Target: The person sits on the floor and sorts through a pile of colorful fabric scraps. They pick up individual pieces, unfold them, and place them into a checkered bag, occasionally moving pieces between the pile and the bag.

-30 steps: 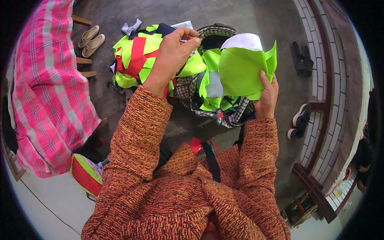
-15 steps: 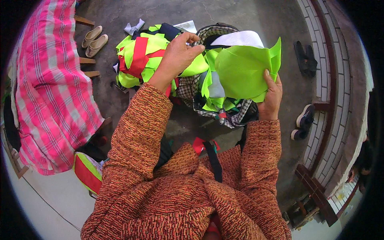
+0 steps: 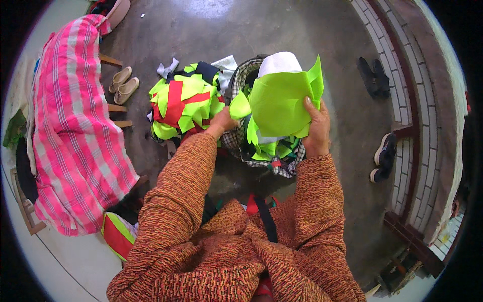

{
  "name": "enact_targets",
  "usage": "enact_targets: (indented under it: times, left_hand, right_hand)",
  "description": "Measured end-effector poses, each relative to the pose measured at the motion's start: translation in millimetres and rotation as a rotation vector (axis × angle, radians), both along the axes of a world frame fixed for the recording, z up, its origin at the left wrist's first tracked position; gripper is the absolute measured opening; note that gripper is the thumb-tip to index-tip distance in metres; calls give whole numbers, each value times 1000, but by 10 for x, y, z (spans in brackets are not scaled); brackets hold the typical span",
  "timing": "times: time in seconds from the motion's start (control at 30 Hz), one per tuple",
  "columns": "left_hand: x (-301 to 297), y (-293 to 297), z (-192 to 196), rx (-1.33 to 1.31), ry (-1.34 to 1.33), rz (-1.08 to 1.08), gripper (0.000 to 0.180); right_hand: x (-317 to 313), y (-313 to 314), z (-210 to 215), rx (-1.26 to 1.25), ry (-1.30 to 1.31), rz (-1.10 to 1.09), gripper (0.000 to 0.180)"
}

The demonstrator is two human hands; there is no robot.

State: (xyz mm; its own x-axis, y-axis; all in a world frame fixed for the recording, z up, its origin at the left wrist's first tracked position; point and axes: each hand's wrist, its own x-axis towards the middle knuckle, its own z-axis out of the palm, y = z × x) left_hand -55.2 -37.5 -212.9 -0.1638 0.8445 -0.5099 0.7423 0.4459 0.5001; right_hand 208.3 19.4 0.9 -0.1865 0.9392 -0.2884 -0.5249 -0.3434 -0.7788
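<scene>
Cloth [image 3: 279,103], lime green, is clamped in the right hand [image 3: 317,132], thumb in front, over a checked bag [image 3: 288,169]; white fabric [image 3: 280,62] shows behind it. The left hand [image 3: 223,122] has its fingers curled together at a lime scrap [image 3: 240,105], but whether they pinch it I cannot tell. A lime and red pile [image 3: 188,98] lies just left of the bag.

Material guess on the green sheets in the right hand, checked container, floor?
Green sheets in the right hand: matte fabric, possibly felt or nonwoven; soft bends, no visible weave.
Checked container: woven-looking cloth, at least on the surface, judging by its wrinkled, slack edge; fibre unclear.
Floor: probably smooth concrete, grey and mottled, semi-gloss where light reflects.
</scene>
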Motion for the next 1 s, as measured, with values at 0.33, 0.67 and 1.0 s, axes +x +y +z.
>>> enact_targets:
  times: [0.33,0.67,1.0]
  left_hand:
    - [780,192,974,216,-666,24,38]
    - [795,120,2072,83,-1149,497,41]
    - [851,272,2135,118,-1699,661,40]
  right_hand:
    - [97,-24,77,32,31,-44,29]
    - [-47,-188,-61,615,-898,-163,23]
    - [-154,-181,-13,1249,-1238,28,30]
